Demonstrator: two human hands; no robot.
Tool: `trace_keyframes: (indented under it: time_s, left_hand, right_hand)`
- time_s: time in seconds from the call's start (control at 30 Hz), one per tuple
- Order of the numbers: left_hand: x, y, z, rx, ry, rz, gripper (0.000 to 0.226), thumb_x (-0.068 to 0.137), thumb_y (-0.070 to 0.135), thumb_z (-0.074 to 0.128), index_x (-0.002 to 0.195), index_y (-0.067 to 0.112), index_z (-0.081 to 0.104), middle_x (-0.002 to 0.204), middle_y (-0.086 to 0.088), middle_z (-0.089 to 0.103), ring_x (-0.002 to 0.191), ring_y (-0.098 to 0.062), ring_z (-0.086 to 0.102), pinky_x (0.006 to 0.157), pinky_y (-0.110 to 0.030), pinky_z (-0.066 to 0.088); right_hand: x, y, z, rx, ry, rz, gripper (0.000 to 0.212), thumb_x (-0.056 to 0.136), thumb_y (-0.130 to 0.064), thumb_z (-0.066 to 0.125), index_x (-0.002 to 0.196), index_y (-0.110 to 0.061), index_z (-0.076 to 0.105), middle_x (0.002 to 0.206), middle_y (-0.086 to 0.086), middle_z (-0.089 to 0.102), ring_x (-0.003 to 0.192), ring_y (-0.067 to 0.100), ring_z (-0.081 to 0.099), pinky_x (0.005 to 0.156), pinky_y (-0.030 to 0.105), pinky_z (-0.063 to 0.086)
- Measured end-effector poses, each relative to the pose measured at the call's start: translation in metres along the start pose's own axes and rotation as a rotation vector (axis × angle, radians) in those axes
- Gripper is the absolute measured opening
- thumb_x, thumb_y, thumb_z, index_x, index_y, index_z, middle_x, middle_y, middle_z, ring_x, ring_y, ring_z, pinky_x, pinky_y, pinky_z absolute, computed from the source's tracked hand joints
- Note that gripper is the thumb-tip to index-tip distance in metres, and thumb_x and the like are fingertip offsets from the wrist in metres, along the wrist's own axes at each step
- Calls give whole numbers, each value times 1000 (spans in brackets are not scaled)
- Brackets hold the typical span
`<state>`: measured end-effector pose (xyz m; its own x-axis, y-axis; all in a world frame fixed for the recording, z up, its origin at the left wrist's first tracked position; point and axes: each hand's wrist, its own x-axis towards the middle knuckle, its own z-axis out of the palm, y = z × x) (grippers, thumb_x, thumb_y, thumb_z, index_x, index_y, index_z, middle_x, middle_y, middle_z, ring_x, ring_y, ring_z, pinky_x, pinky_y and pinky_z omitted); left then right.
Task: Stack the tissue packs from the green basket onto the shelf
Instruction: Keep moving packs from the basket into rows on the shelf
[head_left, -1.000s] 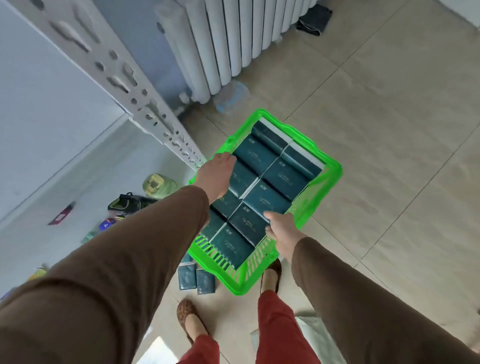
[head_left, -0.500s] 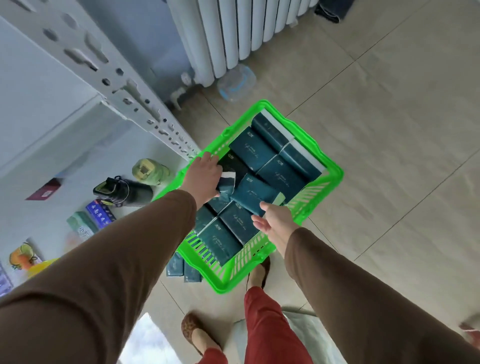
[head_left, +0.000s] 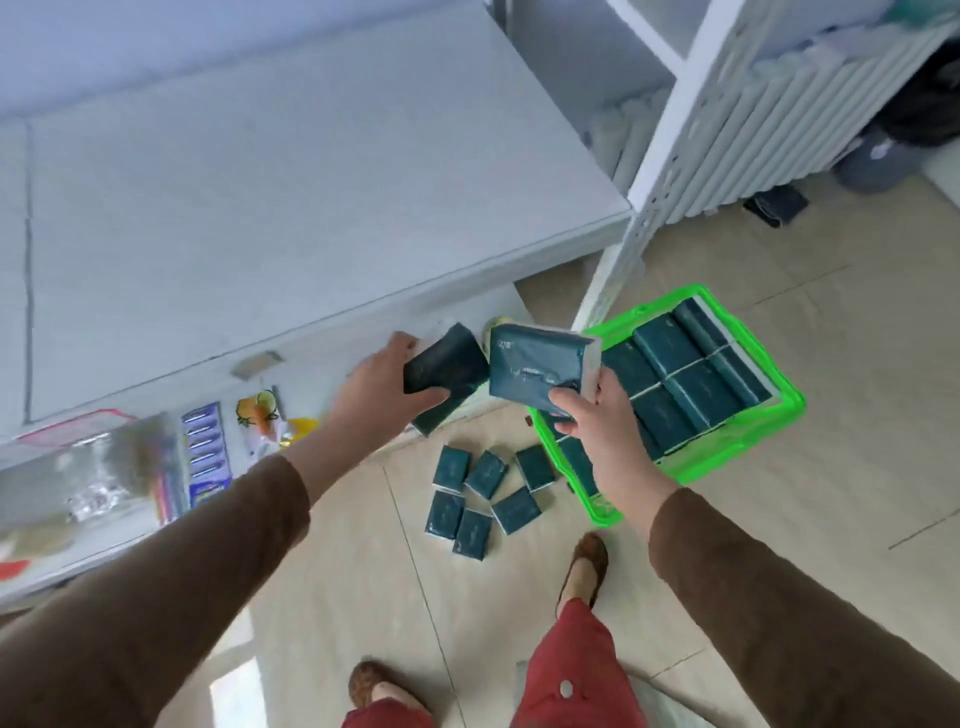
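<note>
the left hand (head_left: 387, 382) grips a dark teal tissue pack (head_left: 447, 366), fingers curled round its end, close to the front edge of the white shelf (head_left: 311, 208). the right hand (head_left: 597, 415) pinches a second tissue pack (head_left: 537, 366) from below, thumb over its face, held above the near corner of the green basket (head_left: 748, 447). more packs fill the basket, and six loose packs (head_left: 483, 493) lie on the floor beside it. this looks like the carrying step: both packs are lifted but not yet placed. next, each should be swung over the bare shelf board and set down flat, edges squared.
</note>
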<state>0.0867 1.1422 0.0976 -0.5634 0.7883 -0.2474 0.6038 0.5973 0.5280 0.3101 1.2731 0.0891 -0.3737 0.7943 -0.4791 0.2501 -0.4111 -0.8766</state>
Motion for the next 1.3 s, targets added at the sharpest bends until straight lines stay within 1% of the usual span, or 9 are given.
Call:
trace_keyframes:
  time_s: [0.17, 0.33, 0.47, 0.63, 0.83, 1.0, 1.1, 1.2, 1.3]
  left_hand:
    - [-83, -106, -135, -51, 188, -48, 41, 76, 44, 75, 101, 25, 47, 83, 8, 56, 73, -12, 52, 55, -28, 33]
    - [-121, -208, -253, -24, 375, -91, 40, 76, 38, 76, 108, 20, 58, 104, 1, 48, 90, -18, 50, 72, -28, 36]
    - [-121, -285, -325, 35, 432, -147, 44, 77, 34, 76, 115, 20, 59, 103, 1, 48, 91, -19, 50, 74, -29, 37]
    - [-76, -365, -398, 246, 490, -163, 45, 76, 36, 77, 115, 21, 62, 95, 1, 56, 100, -25, 46, 76, -39, 42]
    - [22, -464, -480, 386, 488, -182, 47, 77, 31, 79, 119, 20, 61, 106, -2, 59, 112, -27, 42, 86, -40, 43]
    - [84, -533, -531, 521, 462, -218, 43, 79, 24, 77, 117, 15, 60, 112, -8, 56, 112, -30, 44, 88, -42, 42]
    - [107, -560, -550, 536, 497, -224, 45, 78, 18, 78, 118, 15, 59, 115, -5, 48, 112, -28, 41, 85, -47, 50]
    - [127, -581, -563, 598, 485, -244, 45, 79, 15, 78, 119, 11, 58, 116, -8, 44, 111, -29, 39, 79, -47, 53]
    - [142, -594, -571, 650, 475, -271, 43, 79, 12, 77, 116, 7, 56, 118, -11, 46, 110, -32, 41, 72, -46, 53]
  right_hand:
    - [-66, -37, 143, -17, -186, -133, 43, 86, -21, 75, 119, -3, 54, 104, 9, 65, 95, 16, 64, 76, 34, 53]
    - [-90, -75, 279, -140, -339, -275, 61, 84, -33, 77, 111, 11, 44, 114, 36, 52, 90, 41, 58, 82, 38, 42]
    - [-88, -98, 377, -182, -397, -351, 58, 81, -25, 79, 110, 14, 47, 113, 38, 53, 84, 24, 54, 81, 39, 44]
    - [-59, -112, 482, -208, -425, -420, 37, 79, -25, 79, 105, -7, 59, 103, 13, 69, 85, 14, 64, 77, 34, 51]
    - [10, -135, 612, -275, -465, -486, 33, 79, -26, 80, 83, -30, 48, 75, -25, 58, 68, -3, 57, 62, 14, 44]
    - [52, -159, 712, -360, -481, -542, 46, 76, -18, 80, 71, -24, 35, 97, 21, 63, 91, 27, 66, 70, 46, 52]
    - [72, -169, 761, -400, -504, -560, 42, 76, -19, 80, 76, -12, 38, 100, 26, 61, 90, 34, 64, 78, 54, 52]
    - [90, -171, 801, -456, -510, -588, 41, 78, -22, 79, 79, -14, 38, 100, 22, 64, 95, 35, 63, 77, 54, 52]
    - [106, -170, 833, -509, -509, -622, 39, 81, -23, 78, 82, -13, 41, 98, 18, 64, 95, 30, 62, 68, 36, 48]
